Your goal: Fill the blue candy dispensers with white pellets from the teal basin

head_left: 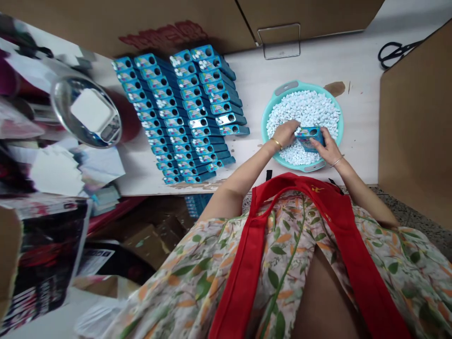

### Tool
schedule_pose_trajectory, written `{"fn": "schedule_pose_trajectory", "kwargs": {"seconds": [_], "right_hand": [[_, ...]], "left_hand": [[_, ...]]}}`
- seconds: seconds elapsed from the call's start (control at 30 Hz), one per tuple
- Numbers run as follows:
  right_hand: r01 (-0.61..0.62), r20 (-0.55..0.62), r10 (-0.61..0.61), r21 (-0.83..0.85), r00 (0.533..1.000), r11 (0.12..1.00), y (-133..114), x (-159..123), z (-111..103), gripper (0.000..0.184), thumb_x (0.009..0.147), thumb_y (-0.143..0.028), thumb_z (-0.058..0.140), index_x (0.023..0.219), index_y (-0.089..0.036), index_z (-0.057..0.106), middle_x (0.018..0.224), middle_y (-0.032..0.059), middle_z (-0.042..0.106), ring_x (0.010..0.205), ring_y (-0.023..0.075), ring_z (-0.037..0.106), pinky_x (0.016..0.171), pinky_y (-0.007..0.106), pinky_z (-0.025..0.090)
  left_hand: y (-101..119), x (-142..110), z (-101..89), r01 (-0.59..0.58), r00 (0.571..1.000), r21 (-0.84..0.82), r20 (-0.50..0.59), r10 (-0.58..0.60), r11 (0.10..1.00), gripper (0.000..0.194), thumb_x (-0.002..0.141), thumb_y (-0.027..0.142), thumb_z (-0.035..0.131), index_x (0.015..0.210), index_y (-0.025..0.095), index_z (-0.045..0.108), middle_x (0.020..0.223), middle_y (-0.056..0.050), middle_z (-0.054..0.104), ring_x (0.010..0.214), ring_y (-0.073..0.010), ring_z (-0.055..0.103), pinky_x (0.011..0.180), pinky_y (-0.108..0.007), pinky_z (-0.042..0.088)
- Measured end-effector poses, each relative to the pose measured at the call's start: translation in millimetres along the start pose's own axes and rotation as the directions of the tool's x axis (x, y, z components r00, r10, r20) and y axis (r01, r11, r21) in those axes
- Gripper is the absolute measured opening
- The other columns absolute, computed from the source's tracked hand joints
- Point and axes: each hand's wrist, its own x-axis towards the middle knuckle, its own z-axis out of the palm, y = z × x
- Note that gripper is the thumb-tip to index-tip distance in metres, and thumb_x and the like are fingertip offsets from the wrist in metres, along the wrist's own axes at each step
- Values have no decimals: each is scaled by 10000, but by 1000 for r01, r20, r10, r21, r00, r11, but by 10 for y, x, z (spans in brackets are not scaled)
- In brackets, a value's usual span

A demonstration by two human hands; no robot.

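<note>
Blue box [310, 140] is clamped by the right hand [328, 148], fingers part-open; left hand [286, 133] has fingers bunched at its edge, hold unclear.

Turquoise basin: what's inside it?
Many small white pieces lie in the basin. The right hand holds a blue box over them. The basin's bottom is covered, and whatever lies directly beneath the box can't be seen.

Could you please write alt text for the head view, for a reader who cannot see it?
A person's right hand holds a blue box over a turquoise basin of small white pellets, with the left hand beside it. To the left, rows of similar blue boxes line a pale table.
</note>
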Motion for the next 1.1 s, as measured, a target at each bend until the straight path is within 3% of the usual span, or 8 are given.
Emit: {"fn": "schedule_pose_trajectory", "kwargs": {"seconds": [0.1,0.2,0.33,0.47,0.6,0.77,0.93,1.1], "right_hand": [[63,-51,-63,11,997,998,5,-121,43,744,939,-860,582,1399,-275,596,1416,139,685,1363,343,652,1255,605,521],[78,-145,-80,-19,986,997,53,-296,-11,701,945,-813,619,1388,-270,602,1350,143,685,1310,357,665,1211,624,548],[65,-268,-82,-73,960,995,92,-496,-87,651,939,-751,688,1365,-266,611,1265,119,701,1194,328,706,1123,567,612],[91,-327,-144,-170,934,981,65,-520,-68,562,966,-691,691,1344,-282,618,1257,111,715,1182,317,717,1083,557,634],[148,-313,-218,-232,925,961,10,-413,-13,495,994,-617,675,1355,-284,610,1268,116,728,1206,323,719,1078,570,634],[177,-233,-257,-316,938,932,-41,-307,24,435,1003,-534,650,1357,-282,627,1287,127,733,1240,346,693,1117,603,602],[221,-171,-295,-354,940,909,-39,-281,112,422,1007,-487,615,1373,-277,628,1303,131,729,1253,349,669,1123,609,587],[193,-189,-267,-337,945,921,-26,-285,188,417,1006,-486,608,1362,-270,621,1301,139,726,1251,350,667,1125,611,585]], "left_hand": [[-75,-64,-26,-42,999,-84,2,42,996,426,977,185,536,1379,115,657,1373,-203,720,1285,-322,676,1097,-419,515],[-154,-206,-164,-112,993,-134,-40,107,985,425,1005,277,568,1390,116,649,1335,-194,730,1216,-300,695,1075,-404,525],[-175,-432,-474,-223,972,-115,-104,212,968,424,1042,399,568,1363,134,650,1280,-182,737,1157,-296,697,1037,-417,541],[-55,-664,-862,-322,939,-34,-140,314,946,404,1067,445,542,1332,160,653,1198,-150,743,1103,-287,694,987,-420,550],[184,-834,-1199,-358,927,60,-100,362,932,350,1059,392,548,1304,173,669,1172,-129,742,1090,-279,699,971,-412,551],[596,-900,-1455,-310,951,225,71,302,924,297,1052,301,525,1262,197,707,1150,-109,750,1099,-275,710,957,-399,548],[1128,-913,-1594,-181,981,414,135,136,892,307,1034,193,533,1277,171,719,1113,-130,763,1047,-279,733,896,-389,550],[1443,-1009,-1603,-169,985,464,112,131,870,309,1068,152,468,1177,148,757,1036,-147,752,1063,-273,719,888,-372,554]]}}
